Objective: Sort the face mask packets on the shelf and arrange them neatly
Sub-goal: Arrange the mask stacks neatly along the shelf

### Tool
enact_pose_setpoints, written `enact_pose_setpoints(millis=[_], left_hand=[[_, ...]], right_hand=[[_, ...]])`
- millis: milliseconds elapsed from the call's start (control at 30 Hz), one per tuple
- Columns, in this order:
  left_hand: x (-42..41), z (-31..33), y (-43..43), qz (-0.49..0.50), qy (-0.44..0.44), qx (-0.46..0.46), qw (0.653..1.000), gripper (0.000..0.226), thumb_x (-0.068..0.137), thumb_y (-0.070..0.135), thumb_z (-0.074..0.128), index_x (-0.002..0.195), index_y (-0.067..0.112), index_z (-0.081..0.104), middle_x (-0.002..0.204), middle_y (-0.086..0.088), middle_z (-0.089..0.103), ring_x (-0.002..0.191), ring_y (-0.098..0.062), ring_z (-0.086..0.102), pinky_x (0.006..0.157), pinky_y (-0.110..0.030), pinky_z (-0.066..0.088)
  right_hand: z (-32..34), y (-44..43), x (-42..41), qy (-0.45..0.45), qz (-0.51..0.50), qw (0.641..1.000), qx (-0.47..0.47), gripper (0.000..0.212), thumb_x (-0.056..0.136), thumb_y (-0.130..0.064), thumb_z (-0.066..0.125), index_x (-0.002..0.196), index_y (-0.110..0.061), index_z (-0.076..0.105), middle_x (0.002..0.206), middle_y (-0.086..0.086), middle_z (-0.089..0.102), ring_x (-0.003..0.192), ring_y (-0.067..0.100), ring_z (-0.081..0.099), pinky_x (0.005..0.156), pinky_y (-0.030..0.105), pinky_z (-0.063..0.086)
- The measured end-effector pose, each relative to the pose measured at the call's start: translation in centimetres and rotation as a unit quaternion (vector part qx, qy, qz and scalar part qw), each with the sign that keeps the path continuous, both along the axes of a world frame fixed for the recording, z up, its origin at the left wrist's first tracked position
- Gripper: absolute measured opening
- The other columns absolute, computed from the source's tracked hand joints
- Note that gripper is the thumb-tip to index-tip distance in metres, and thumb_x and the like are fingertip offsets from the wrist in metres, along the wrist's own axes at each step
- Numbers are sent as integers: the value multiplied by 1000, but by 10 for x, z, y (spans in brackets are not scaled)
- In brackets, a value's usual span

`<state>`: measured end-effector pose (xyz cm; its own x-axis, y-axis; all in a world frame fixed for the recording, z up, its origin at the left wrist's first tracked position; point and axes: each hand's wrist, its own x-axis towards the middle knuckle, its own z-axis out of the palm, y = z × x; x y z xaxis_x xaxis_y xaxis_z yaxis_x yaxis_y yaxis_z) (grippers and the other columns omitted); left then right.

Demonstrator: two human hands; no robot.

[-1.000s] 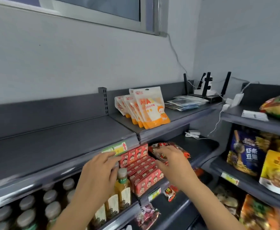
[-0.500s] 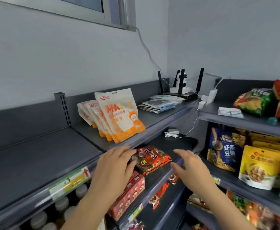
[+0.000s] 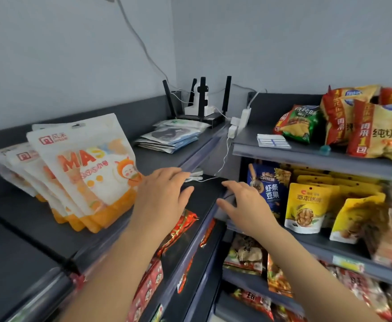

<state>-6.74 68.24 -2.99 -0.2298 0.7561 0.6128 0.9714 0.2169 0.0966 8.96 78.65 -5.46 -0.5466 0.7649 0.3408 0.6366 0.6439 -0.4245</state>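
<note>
Several white-and-orange mask packets (image 3: 85, 173) stand leaning in a row on the dark top shelf (image 3: 157, 159) at the left. Farther back on that shelf lies a flat stack of pale blue and white mask packets (image 3: 169, 138). My left hand (image 3: 162, 196) hovers with fingers spread just right of the orange packets, over the shelf's front edge, holding nothing. My right hand (image 3: 246, 205) is out in front of the corner, fingers straight and empty, below the flat stack.
A router with black antennas (image 3: 202, 105) and white chargers (image 3: 239, 122) with cables fill the back corner. Snack bags (image 3: 357, 126) crowd the right-hand shelves, with a blue-and-white card (image 3: 273, 141) on the top one. Red snack packs (image 3: 178, 231) lie on the shelf below my left hand.
The view has swung right and closer to the top shelf. Both hands have risen from the lower shelf's red packs toward the top shelf, still empty.
</note>
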Motion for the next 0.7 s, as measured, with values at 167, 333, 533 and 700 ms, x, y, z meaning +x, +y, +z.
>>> enact_pose_setpoints(millis=[167, 333, 533, 700], left_hand=[[-3, -2, 36, -4, 8, 3, 1000, 37, 88, 44, 57, 117, 21, 66, 117, 2, 65, 111, -20, 59, 86, -37, 49], [-16, -2, 76, 17, 7, -23, 1000, 44, 90, 49, 49, 124, 23, 61, 124, 4, 61, 117, -18, 54, 94, -37, 44], [-34, 3, 130, 112, 14, -60, 992, 53, 92, 55, 39, 136, 26, 47, 134, 5, 53, 123, -17, 47, 96, -34, 41], [-61, 1, 171, 245, -51, -179, 952, 74, 85, 71, 26, 146, 29, 25, 145, 5, 40, 130, -20, 37, 98, -38, 38]], right_hand=[[0, 32, -8, 12, 2, 1000, 2, 51, 91, -41, 53, 138, -23, 41, 129, 3, 52, 119, 23, 47, 94, 40, 45], [-6, 78, -23, 38, 35, 999, 3, 58, 91, -41, 52, 142, -24, 30, 133, 2, 51, 122, 23, 45, 97, 41, 42], [-12, 152, -51, 45, 118, 992, 3, 63, 92, -43, 51, 145, -26, 22, 135, 1, 49, 124, 22, 43, 100, 36, 39], [5, 219, -75, 50, 189, 980, 18, 63, 92, -44, 50, 146, -26, 21, 135, 0, 49, 126, 21, 40, 102, 36, 38]])
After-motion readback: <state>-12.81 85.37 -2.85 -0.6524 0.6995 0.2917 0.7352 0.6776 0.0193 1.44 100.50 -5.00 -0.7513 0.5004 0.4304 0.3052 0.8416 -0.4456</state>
